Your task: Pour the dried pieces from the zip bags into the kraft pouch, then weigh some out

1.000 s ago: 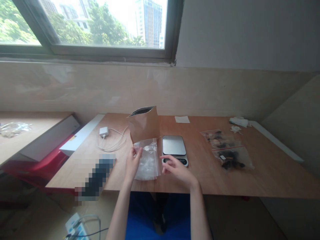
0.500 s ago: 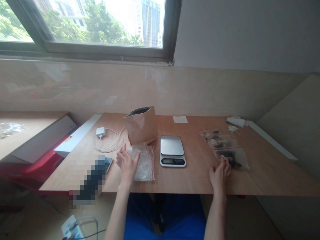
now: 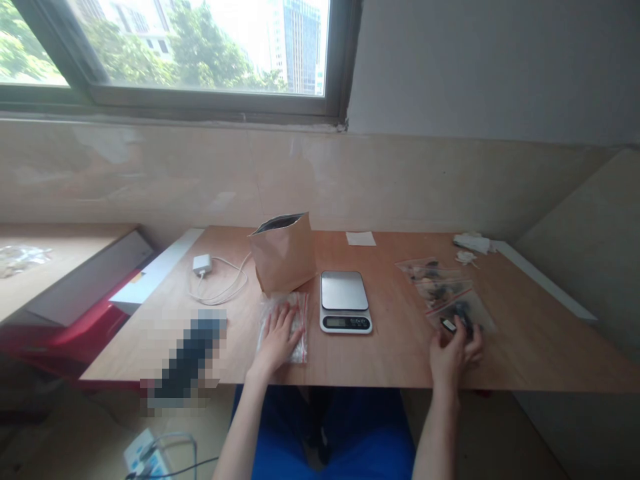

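My left hand (image 3: 278,340) lies flat with spread fingers on the clear zip bags (image 3: 300,350) in front of a standing brown paper pouch (image 3: 283,257). The pouch's top gapes, showing a dark inside. My right hand (image 3: 454,350) has its fingers curled on the nearest zip bag of dark contents (image 3: 483,320), gripping its lower part. A small black and white piece (image 3: 449,325) shows by the thumb and index finger; I cannot tell what it is. More filled zip bags (image 3: 423,269) overlap behind. A kitchen scale (image 3: 344,293) sits between my hands.
A white charger (image 3: 202,264) with a coiled cable lies at the left, behind a blurred-out dark object (image 3: 187,360). White paper (image 3: 361,239) lies near the wall. A white packet (image 3: 473,243) and crumpled tissue (image 3: 466,257) are at the far right. The table's front edge (image 3: 350,385) is close.
My left hand has come down flat onto the clear bags and moved right. My right hand has moved slightly right, curling its fingers on the nearest filled bag, which has shifted a little.
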Motion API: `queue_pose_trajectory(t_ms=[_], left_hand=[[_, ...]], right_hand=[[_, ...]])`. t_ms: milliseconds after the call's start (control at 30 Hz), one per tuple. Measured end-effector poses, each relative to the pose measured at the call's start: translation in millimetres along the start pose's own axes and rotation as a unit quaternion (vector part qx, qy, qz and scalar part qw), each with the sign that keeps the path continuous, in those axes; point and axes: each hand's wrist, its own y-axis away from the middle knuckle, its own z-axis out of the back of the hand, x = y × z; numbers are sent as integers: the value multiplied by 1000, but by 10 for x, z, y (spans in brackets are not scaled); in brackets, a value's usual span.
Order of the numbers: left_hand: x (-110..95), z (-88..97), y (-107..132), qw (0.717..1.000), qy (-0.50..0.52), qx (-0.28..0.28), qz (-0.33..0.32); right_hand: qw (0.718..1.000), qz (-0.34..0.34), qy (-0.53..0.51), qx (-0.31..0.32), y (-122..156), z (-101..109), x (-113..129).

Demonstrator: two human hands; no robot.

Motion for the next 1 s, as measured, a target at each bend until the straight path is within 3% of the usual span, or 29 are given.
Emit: queue_pose_trajectory(t_ms=[133,267,433,567,700,833,1000], left_hand=[[8,121,7,1000,-1,-2,3],[-43,171,18,998,20,-60,27],[-254,416,53,974,164,-147,-49],[-569,717,145,945,280,-134,-104],[-796,891,246,926,319,-114,-166],[-839,963,292,920,344,-85,-168],[-782,943,305,927,358,6,-110]], right_hand=[[999,4,-16,37,0,44,8],[998,-22,-34,40,-113,180,136],[979,-57,-180,72,-318,481,542],[930,-88,-325,147,-321,701,993],[864,-70,-396,304,-200,816,1392],[778,-38,-433,454,-71,821,1665],[759,-6,-435,484,48,693,1779]])
